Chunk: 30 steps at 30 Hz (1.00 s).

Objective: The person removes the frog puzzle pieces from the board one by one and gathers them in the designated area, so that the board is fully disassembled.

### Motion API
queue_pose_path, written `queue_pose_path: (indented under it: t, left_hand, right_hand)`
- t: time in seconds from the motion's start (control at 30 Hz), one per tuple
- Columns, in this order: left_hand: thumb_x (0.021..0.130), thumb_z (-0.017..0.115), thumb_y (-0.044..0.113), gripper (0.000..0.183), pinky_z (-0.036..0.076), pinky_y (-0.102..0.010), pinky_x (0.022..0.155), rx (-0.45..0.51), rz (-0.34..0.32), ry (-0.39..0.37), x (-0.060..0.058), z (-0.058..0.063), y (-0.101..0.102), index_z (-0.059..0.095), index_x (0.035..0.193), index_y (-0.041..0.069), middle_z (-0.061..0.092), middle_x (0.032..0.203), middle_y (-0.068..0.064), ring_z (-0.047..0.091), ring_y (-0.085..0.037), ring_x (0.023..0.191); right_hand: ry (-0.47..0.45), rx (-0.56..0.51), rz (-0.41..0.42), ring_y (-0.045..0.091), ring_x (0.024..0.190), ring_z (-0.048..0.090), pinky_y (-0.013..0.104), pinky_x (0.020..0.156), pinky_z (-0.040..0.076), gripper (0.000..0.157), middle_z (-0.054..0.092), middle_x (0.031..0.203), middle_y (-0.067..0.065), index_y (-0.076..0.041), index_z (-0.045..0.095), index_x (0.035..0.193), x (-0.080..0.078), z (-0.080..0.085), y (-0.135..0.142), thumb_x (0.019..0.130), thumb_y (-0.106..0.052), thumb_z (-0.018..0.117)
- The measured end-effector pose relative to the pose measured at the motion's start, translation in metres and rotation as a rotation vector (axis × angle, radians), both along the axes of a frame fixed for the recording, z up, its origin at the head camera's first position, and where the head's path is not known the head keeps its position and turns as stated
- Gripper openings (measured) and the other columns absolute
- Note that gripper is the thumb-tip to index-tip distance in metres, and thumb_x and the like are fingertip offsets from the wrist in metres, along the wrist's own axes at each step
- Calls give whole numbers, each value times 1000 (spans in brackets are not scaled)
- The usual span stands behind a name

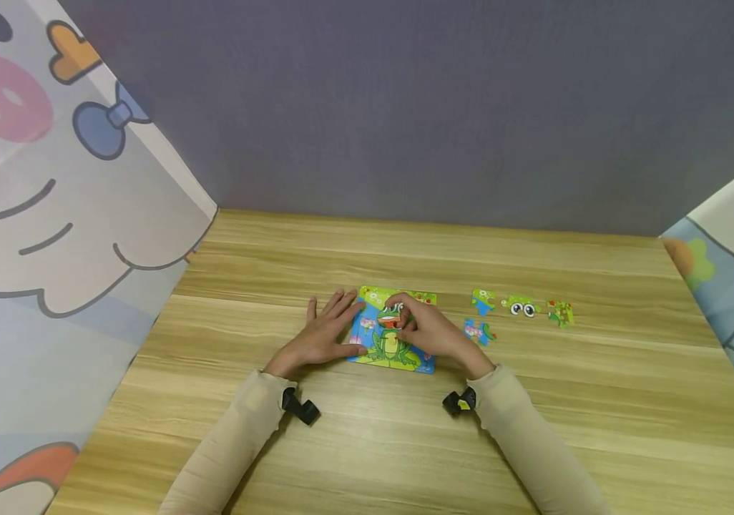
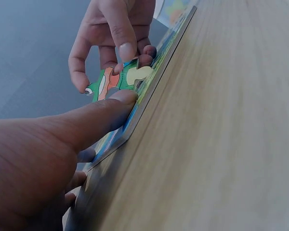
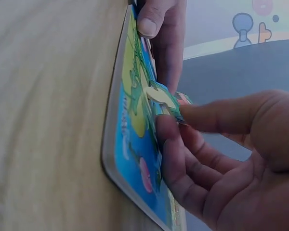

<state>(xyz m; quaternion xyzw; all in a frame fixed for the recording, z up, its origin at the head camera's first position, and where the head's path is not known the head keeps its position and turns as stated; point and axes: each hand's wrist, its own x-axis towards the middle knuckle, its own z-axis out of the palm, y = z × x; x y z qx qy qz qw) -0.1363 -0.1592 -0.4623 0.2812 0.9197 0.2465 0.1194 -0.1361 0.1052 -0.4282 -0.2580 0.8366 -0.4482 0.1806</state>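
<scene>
Four loose jigsaw pieces (image 1: 523,308) lie on the wooden table (image 1: 373,443), to the right of the frog puzzle board (image 1: 383,363). With my right hand (image 1: 433,329) I pinch the frog-mouth piece (image 2: 108,84), tilted over the board; whether it touches there, I cannot tell well. My left hand (image 1: 322,337) has fingers spread, its thumb pressing the board's left side.

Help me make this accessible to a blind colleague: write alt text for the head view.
A person's right hand holds a frog-face piece over a frog puzzle board on a wooden table. The left hand, fingers spread, touches the board's left side. Loose puzzle pieces lie to the right.
</scene>
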Motion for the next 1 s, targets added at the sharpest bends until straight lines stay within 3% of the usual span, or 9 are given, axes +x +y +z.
queue_pose_path:
  t: [0.1,0.23,0.33,0.57,0.73,1.0]
  left_hand:
    - [91,70,45,85,-8,-77,114,-7,3,-4,0,1,1,28,159,15,12,170,-12,4,-40,158]
    - [91,70,46,87,-9,-76,115,-12,6,-13,0,1,1,27,160,15,11,171,-12,3,-39,158]
    - [91,70,46,87,-10,-76,115,-11,6,-18,0,1,2,27,160,15,11,171,-12,2,-38,159]
    - [90,72,45,87,-10,-76,115,-1,4,-2,1,3,1,28,159,14,12,170,-12,3,-39,158]
    - [90,72,45,87,-10,-76,115,-5,7,0,1,2,1,28,159,14,12,170,-13,4,-39,158]
    - [91,71,44,87,-10,-76,115,0,3,-8,1,3,1,28,159,13,11,170,-13,3,-40,158]
  right_hand:
    - [-12,-34,-6,18,63,61,25,43,47,45,60,95,16,-6,48,137,-1,-2,0,95,5,60]
    - [-49,-84,-43,21,74,68,31,63,57,45,60,97,16,-6,49,138,-2,-2,4,95,4,59]
    - [-92,-145,-74,27,80,70,37,76,59,48,59,98,17,-4,47,141,-3,0,13,95,4,59]
    - [-133,-234,-122,22,82,68,33,77,60,53,56,98,19,1,46,142,1,4,45,92,8,62]
    - [-154,-250,-138,20,82,69,37,78,62,53,56,97,22,4,43,142,7,5,73,92,11,60]
    - [-164,-257,-167,12,86,70,35,79,62,51,55,100,12,7,38,143,21,3,123,95,8,56]
